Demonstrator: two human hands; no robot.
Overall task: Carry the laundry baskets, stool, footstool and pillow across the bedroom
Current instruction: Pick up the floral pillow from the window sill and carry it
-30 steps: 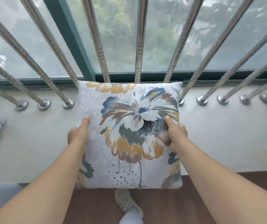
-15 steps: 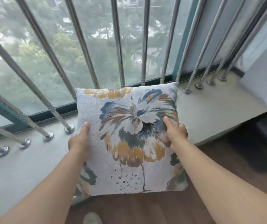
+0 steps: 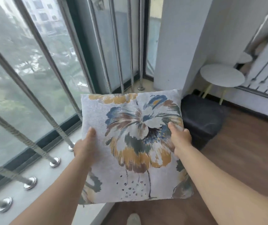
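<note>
The pillow [image 3: 130, 143] is pale grey with a painted flower in blue, ochre, brown and dark green. Behind it: a dark grey footstool [image 3: 201, 117] and a white round stool [image 3: 221, 75].

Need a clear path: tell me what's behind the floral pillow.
Behind the flower-printed fabric pillow: a dark grey upholstered footstool, partly covered, and the pale window ledge. The rest is hidden.
</note>
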